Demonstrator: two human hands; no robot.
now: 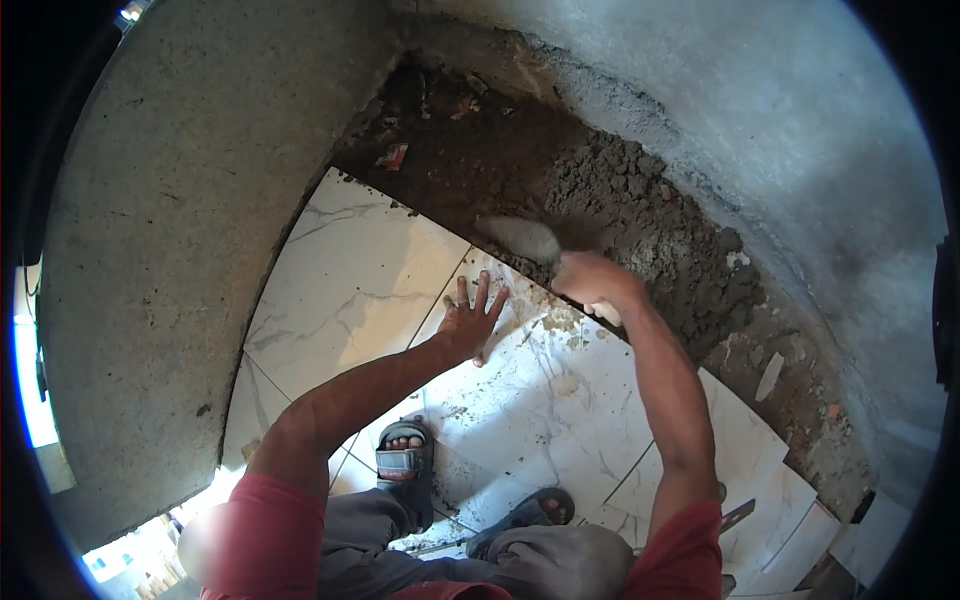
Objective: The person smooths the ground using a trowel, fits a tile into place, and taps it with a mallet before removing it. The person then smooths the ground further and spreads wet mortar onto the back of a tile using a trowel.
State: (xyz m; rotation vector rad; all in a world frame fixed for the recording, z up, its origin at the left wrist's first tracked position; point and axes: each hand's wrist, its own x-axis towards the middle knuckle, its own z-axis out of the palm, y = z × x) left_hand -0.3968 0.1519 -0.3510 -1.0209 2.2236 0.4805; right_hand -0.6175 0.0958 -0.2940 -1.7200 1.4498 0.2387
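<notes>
My right hand (595, 283) is closed round the pale handle of a trowel (522, 238). The trowel's blade, smeared by motion, points left along the far edge of the tiles, over the dark soil. My left hand (472, 318) lies flat with spread fingers on a white marble-patterned tile (520, 375), close to that edge. Bits of mortar and dirt are scattered over this tile. Just beyond the trowel lies a heap of crumbly grey mortar (640, 200).
Concrete walls rise at the left (190, 230) and at the right (780, 130). A red-and-white scrap (393, 157) lies on the bare soil (460, 150). More white tiles (350, 260) stretch left. My sandalled feet (405, 460) stand on the tiles. A flat dark tool (738, 515) lies at the lower right.
</notes>
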